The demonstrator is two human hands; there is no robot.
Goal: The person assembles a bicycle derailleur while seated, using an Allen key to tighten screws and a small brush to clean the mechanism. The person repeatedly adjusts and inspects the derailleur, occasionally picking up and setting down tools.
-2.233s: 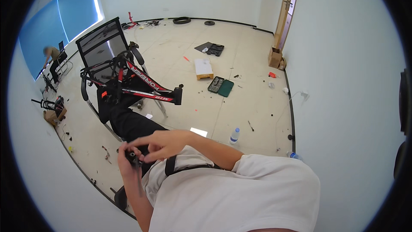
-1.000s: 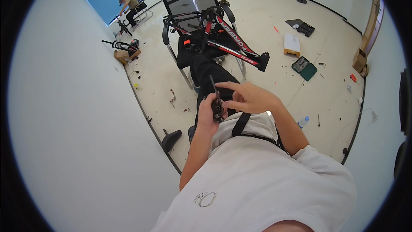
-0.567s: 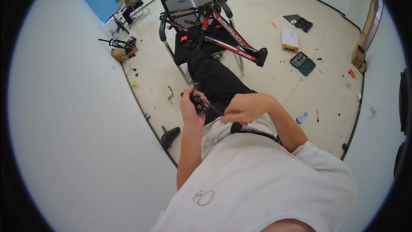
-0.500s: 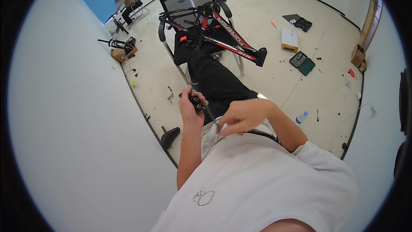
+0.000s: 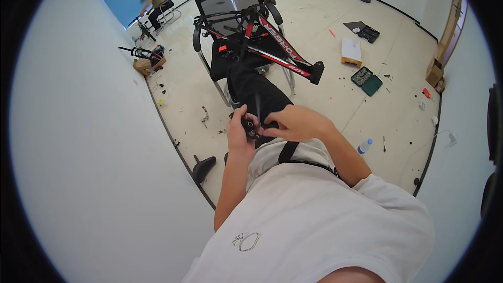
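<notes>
My left hand is wrapped round a small black part with round openings, held over my lap; its exact kind is unclear. Curled close to the part from the right is my right hand, thumb and fingers bent around the lower end of a thin, rod-shaped tool. Motion blurs the tool, which points away from me, and its contact with the part is hidden by the fingers. Ahead, a red and black bicycle frame lies across a black mesh chair.
An open green tool case, a white box and a water bottle are on the floor to the right. A bicycle saddle lies by the left wall. Far left, another person bends over near a chair.
Both hands have moved slightly forward, with the black part. The rod tool has swung from pointing back toward me to pointing away, and my right hand has come closer to the part.
</notes>
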